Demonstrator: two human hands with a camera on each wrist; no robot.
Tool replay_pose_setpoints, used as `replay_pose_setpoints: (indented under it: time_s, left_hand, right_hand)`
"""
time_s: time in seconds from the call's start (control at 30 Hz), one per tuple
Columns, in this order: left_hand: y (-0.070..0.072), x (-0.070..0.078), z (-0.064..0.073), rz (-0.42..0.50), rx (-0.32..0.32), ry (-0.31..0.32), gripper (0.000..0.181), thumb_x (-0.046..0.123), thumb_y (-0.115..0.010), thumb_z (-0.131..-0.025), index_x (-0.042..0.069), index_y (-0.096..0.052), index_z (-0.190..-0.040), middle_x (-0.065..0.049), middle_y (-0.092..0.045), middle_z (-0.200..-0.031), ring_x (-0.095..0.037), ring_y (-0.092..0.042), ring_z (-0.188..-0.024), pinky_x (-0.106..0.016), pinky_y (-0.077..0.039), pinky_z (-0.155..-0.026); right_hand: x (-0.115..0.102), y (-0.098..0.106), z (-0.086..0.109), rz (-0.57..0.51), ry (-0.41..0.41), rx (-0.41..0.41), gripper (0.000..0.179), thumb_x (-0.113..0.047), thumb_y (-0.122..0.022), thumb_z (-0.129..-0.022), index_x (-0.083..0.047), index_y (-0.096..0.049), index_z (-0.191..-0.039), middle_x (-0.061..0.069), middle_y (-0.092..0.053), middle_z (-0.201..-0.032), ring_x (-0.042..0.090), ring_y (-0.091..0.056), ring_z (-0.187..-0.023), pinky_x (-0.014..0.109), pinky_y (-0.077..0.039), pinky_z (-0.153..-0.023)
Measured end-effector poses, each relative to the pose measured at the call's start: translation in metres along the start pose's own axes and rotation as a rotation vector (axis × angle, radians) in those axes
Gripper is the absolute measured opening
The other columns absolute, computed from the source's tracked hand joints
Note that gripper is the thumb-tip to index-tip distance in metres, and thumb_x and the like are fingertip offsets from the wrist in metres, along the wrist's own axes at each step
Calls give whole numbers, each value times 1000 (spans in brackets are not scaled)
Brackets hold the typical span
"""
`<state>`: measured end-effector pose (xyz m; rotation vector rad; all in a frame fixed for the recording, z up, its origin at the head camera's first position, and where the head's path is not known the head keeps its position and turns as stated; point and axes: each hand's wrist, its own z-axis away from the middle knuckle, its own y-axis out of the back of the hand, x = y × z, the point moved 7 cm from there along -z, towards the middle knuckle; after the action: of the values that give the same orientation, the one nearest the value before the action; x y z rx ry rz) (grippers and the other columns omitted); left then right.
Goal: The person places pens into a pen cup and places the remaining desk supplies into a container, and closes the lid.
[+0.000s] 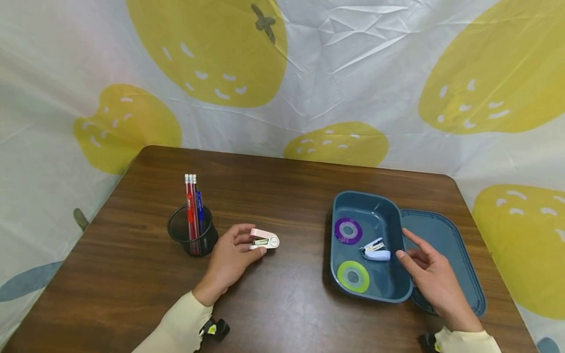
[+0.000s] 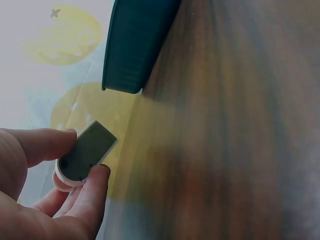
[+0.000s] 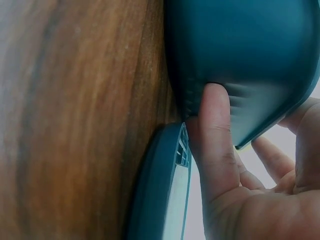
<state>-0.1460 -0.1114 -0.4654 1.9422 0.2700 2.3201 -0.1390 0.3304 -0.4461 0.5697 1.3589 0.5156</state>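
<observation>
My left hand (image 1: 229, 260) pinches a small pink-and-white mini stapler (image 1: 265, 239) above the table. In the left wrist view, the stapler's flat grey underside (image 2: 87, 152) shows between thumb and fingers. At the right, my right hand (image 1: 434, 279) grips the near-right wall of a blue plastic box (image 1: 375, 293), thumb over the rim and other fingers along the outside. The right wrist view shows one finger (image 3: 215, 135) against the outer wall. Inside the box lie a light-blue mini stapler (image 1: 377, 255), a purple tape roll (image 1: 339, 231) and a green tape roll (image 1: 342, 277).
A black mesh pen cup (image 1: 176, 235) holding red and blue pens and several pencils (image 1: 191, 196) stands just left of my left hand. The blue lid (image 1: 459, 260) lies partly beside and behind the box. A fruit-printed cloth (image 1: 344, 73) hangs behind the wooden table (image 1: 273, 191).
</observation>
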Motion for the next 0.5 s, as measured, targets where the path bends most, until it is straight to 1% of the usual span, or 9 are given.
replay_pose_setpoints:
  time_s: [0.13, 0.23, 0.5]
  left_hand:
    - [-2, 4, -2, 29, -15, 1, 57, 10, -88, -86, 8, -64, -137, -17, -73, -124, -26, -75, -105, -27, -62, -83]
    - [-5, 9, -3, 56, -31, -11, 56, 10, -87, -86, 8, -63, -136, -18, -72, -124, -26, -75, -104, -26, -62, -82]
    - [-17, 26, -6, 118, -84, -43, 57, 6, -87, -85, 7, -62, -136, -18, -72, -125, -26, -75, -103, -31, -63, -86]
  right_hand:
    - [0, 0, 1, -3, 7, -2, 65, -40, -63, -107, -28, -37, -166, 21, -68, -119, 13, -61, -69, 30, -54, -55]
    - [0, 0, 1, -5, 9, -7, 65, -40, -63, -107, -28, -37, -165, 21, -68, -119, 12, -62, -70, 30, -55, -55]
    - [-2, 2, 0, 1, 7, -16, 66, -41, -63, -107, -27, -37, -166, 22, -68, -121, 13, -63, -73, 31, -56, -56]
